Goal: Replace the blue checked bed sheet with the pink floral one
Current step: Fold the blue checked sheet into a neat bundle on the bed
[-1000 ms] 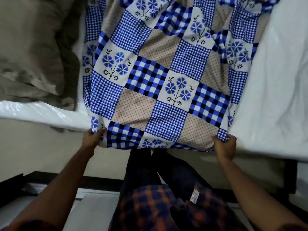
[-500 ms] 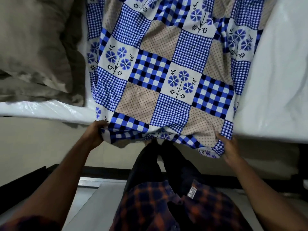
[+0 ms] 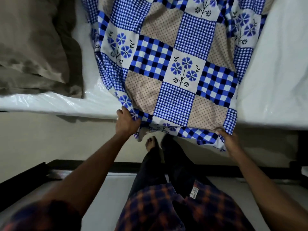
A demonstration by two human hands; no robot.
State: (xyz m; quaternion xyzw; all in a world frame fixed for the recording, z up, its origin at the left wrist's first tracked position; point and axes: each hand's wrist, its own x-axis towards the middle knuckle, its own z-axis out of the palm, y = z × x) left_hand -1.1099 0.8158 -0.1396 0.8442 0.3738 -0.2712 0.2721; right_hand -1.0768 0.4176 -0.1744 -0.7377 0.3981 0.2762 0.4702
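At the mattress edge, my left hand and right hand each grip the blue checked bed sheet's hem.

- Blue checked bed sheet: patchwork print of fine blue-and-white gingham squares, bolder blue, navy and white checks, beige dotted squares, and white squares with blue flowers.
- State: drawn in to a narrow strip, creased and folded under along both sides.
- Position: lies on the white mattress, near edge bunched and hanging over the mattress side.
- Hold: left hand grips the near left corner, right hand the near right corner.
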